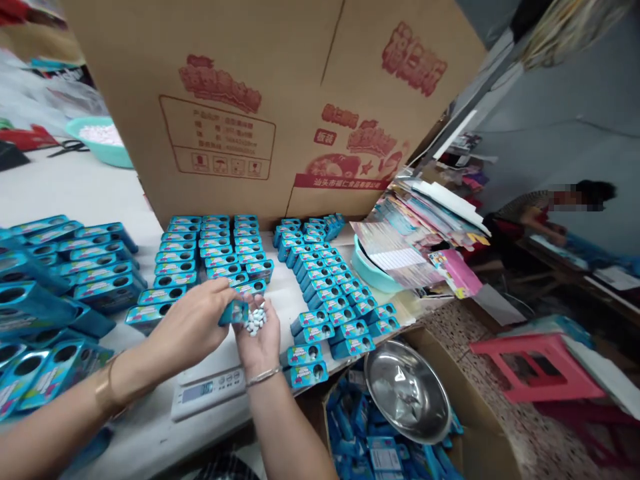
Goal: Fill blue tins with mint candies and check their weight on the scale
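My left hand (193,327) pinches a small blue tin box (234,312), tilted toward my right palm. My right hand (259,339) is cupped palm up and holds several small white pellets (256,321). Both hands hover over a small white digital scale (207,389) at the table's near edge. Rows of identical blue tin boxes (213,253) lie on the white table just beyond my hands, with further rows (333,293) to the right.
A big cardboard carton (260,100) stands behind the rows. More blue boxes (45,293) pile at left. A teal bowl of white pellets (103,140) sits far left. A steel bowl (407,390) rests in a box below right. Another person sits far right.
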The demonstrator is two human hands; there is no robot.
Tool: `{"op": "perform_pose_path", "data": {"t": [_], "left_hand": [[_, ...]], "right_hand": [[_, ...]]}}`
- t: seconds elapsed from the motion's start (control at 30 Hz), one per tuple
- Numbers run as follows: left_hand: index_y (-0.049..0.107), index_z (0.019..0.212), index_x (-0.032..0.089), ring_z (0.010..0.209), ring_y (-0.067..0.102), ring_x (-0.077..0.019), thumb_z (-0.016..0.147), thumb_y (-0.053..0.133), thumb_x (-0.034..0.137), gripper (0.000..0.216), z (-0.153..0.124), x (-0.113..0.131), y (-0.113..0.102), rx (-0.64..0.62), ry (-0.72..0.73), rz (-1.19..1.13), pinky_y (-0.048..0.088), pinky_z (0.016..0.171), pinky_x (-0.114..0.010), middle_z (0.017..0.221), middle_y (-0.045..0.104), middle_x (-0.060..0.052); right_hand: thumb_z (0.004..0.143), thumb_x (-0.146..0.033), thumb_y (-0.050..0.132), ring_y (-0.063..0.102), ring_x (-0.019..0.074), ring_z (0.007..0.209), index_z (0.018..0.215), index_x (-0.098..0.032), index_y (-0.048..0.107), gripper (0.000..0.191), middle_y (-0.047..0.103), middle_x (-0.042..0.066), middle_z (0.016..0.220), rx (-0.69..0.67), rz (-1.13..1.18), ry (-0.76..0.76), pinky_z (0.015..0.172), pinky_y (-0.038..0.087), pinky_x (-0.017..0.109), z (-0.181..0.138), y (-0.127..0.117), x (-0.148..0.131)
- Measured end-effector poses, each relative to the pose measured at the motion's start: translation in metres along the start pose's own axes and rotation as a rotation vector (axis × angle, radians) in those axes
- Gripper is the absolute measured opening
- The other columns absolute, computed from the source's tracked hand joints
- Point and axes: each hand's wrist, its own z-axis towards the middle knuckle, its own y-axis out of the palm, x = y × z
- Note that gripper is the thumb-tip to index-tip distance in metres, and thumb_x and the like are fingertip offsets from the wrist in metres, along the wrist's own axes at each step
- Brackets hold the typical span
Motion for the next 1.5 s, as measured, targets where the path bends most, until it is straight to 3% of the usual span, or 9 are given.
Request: {"op": "perform_pose_path", "data": {"t": [0.1,0.27,0.43,0.63,0.8,1.17,1.3,1.4,1.5], "left_hand": [[0.065,0.106,0.022,0.095,0.06,-0.0224,0.071,0.049,0.012,0.04,0.001,0.001,0.007,-0.057,-0.021,-0.03,0.047,0.081,-0.032,0.098,0.061,-0.005],[0.065,0.11,0.022,0.092,0.06,-0.0238,0.072,0.052,0.017,0.04,-0.002,0.01,-0.005,-0.011,-0.001,0.029,0.048,0.077,-0.033,0.097,0.061,-0.005],[0.066,0.108,0.021,0.09,0.06,-0.0234,0.071,0.046,0.011,0.044,-0.003,0.01,0.002,-0.112,-0.031,0.057,0.048,0.076,-0.034,0.096,0.06,-0.006],[0.066,0.108,0.022,0.095,0.059,-0.0246,0.068,0.05,0.013,0.044,-0.006,0.013,-0.009,-0.033,-0.012,0.063,0.048,0.081,-0.035,0.099,0.061,-0.006],[0.067,0.104,0.023,0.09,0.06,-0.0241,0.068,0.048,0.013,0.042,-0.006,0.004,0.001,-0.06,-0.046,0.052,0.048,0.076,-0.034,0.095,0.061,-0.006],[0.062,0.108,0.027,0.093,0.062,-0.0228,0.077,0.058,0.034,0.032,-0.014,-0.004,-0.012,0.065,-0.118,-0.108,0.048,0.077,-0.032,0.103,0.062,-0.003],[0.061,0.109,0.027,0.097,0.064,-0.022,0.079,0.062,0.042,0.034,-0.028,-0.014,0.009,0.145,-0.248,-0.325,0.049,0.083,-0.032,0.109,0.067,-0.002],[0.061,0.111,0.025,0.094,0.066,-0.0232,0.075,0.067,0.049,0.044,-0.045,-0.027,0.041,0.187,-0.444,-0.482,0.051,0.084,-0.034,0.105,0.071,-0.002],[0.06,0.113,0.023,0.098,0.066,-0.0243,0.074,0.069,0.05,0.048,-0.06,-0.037,0.073,0.234,-0.496,-0.527,0.051,0.09,-0.037,0.108,0.071,-0.003]], "right_hand": [[0.091,-0.03,0.049,0.069,0.0156,0.073,0.082,-0.017,0.058,0.018,0.072,0.004,0.079,0.037,0.02,0.018,0.065,0.055,0.029,0.003,-0.001,-0.001],[0.092,-0.03,0.046,0.069,0.0144,0.074,0.08,-0.018,0.057,0.02,0.071,0.002,0.075,-0.034,0.055,0.024,0.074,0.056,0.031,0.001,-0.002,-0.005],[0.093,-0.031,0.046,0.07,0.0142,0.072,0.079,-0.018,0.057,0.021,0.072,0.002,0.075,-0.01,0.022,0.044,0.071,0.056,0.029,0.002,-0.002,-0.003],[0.093,-0.03,0.046,0.069,0.0145,0.074,0.08,-0.018,0.056,0.021,0.071,0.002,0.074,-0.051,0.038,0.054,0.073,0.057,0.031,-0.003,0.001,-0.002],[0.093,-0.03,0.046,0.07,0.0147,0.073,0.078,-0.018,0.057,0.022,0.071,0.002,0.074,-0.022,0.027,0.067,0.068,0.057,0.029,-0.004,0.003,-0.001],[0.095,-0.026,0.044,0.07,0.0122,0.073,0.075,-0.017,0.058,0.025,0.071,0.001,0.072,-0.016,0.021,0.05,0.072,0.058,0.03,-0.01,0.007,-0.013],[0.093,-0.026,0.045,0.068,0.0117,0.07,0.075,-0.018,0.058,0.024,0.069,0.0,0.071,-0.032,-0.008,0.013,0.071,0.058,0.03,-0.007,-0.001,-0.023],[0.092,-0.025,0.048,0.064,0.0093,0.064,0.073,-0.019,0.058,0.023,0.066,-0.002,0.066,-0.041,-0.021,-0.04,0.069,0.056,0.027,-0.005,-0.006,-0.035],[0.09,-0.023,0.048,0.06,0.0079,0.061,0.072,-0.019,0.059,0.022,0.065,-0.003,0.067,-0.071,-0.042,-0.089,0.065,0.053,0.023,-0.003,-0.009,-0.045]]}}
